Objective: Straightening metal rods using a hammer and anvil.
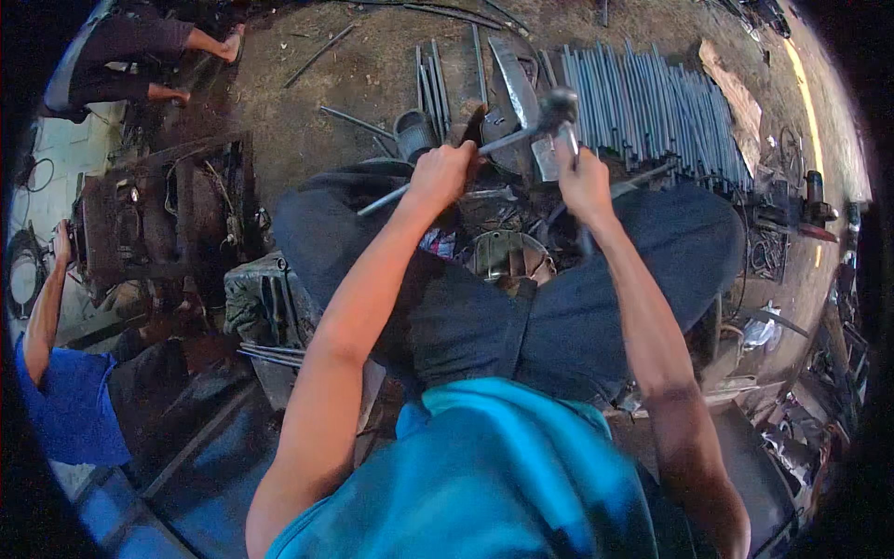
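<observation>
My left hand (441, 175) is wrapped round a thin grey metal rod (507, 141), which slants up to the right across my lap. In my right hand (586, 184) is a hammer (560, 109), its fingers closed on the handle. The hammer's head is over the rod's far end; whether the two touch I cannot tell. Beyond my left hand stands a grey metal can (414, 134). A curved strip of shiny sheet metal (514, 79) lies behind the hammer. Between my knees sits a round, worn metal piece (509, 255), partly hidden by my legs.
Many grey rods (643, 107) lie in a row at the far right, beside a flat brownish board (733, 98). A few more rods (431, 86) lie ahead. At left, a person in blue (74, 405) is near dark machinery (158, 219); another person's legs (140, 47) show farther off.
</observation>
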